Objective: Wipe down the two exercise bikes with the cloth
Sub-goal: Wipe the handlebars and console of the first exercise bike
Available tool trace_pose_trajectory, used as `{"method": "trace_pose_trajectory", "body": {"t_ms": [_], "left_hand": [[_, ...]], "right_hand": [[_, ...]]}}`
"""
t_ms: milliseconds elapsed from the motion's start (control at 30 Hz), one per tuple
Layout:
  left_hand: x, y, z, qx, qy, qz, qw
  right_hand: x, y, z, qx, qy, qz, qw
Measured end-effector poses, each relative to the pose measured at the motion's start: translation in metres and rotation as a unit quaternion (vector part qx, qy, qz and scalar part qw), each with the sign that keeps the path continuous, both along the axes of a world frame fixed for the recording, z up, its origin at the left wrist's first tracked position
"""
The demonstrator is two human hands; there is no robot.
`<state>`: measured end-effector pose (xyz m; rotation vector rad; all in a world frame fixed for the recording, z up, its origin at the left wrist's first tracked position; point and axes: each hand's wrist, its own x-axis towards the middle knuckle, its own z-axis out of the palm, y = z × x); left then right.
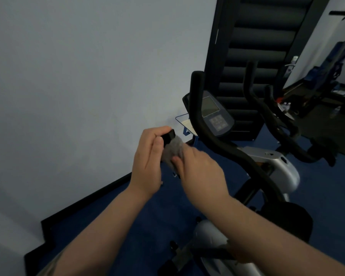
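While my left hand (147,158) grips the handlebar end (168,136) and my right hand (199,170) presses the cloth (174,149) there at mid-frame, I judge the nearer bike (267,162) part-wiped and the second bike (287,124), upper right, still to do.

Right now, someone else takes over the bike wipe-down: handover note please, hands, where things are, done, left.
Left hand: holds the black end of the near bike's left handlebar.
Right hand: fingers press the grey cloth around that same grip end.
Near bike: console and silver frame sit to the right of the hands. Second bike's black handlebars stand beyond it, by the dark door.
Done: cannot tell which parts are already wiped.
Left: finish this grip, then the rest of both bikes, as far as this view shows.
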<state>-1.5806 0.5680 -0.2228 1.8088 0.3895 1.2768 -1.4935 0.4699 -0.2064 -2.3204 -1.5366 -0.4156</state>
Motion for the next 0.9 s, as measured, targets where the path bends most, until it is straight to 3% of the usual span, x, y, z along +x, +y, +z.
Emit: {"method": "trace_pose_trajectory", "body": {"t_ms": [133,267,333,433,500,567,733,800,900], "left_hand": [[-0.001,-0.003,0.003,0.002,0.004,0.008,1.000],[-0.005,-0.013,0.007,-0.030,0.044,0.002,0.999],[-0.014,-0.014,0.011,0.017,0.097,0.005,0.995],[-0.027,-0.013,0.028,0.157,0.176,-0.007,0.972],[-0.027,-0.015,0.043,0.208,0.213,-0.036,0.954],[-0.025,-0.018,0.057,0.212,0.206,-0.062,0.953],[-0.026,-0.015,0.074,0.193,0.154,-0.078,0.966],[-0.027,-0.014,0.077,0.159,0.158,-0.073,0.972],[-0.024,-0.012,0.078,0.103,0.159,-0.046,0.981]], "right_hand": [[0.004,-0.020,-0.003,-0.051,-0.007,-0.006,0.999],[0.015,0.001,0.015,-0.065,0.160,0.032,0.984],[0.031,-0.005,0.028,-0.071,0.288,0.092,0.951],[0.055,-0.021,0.053,-0.074,0.369,0.139,0.916],[0.062,-0.026,0.068,-0.071,0.480,0.182,0.855],[0.064,-0.027,0.075,-0.082,0.569,0.219,0.788],[0.066,-0.031,0.076,-0.093,0.616,0.255,0.739],[0.070,-0.039,0.078,-0.120,0.568,0.287,0.762],[0.079,-0.047,0.082,-0.125,0.442,0.281,0.843]]}}
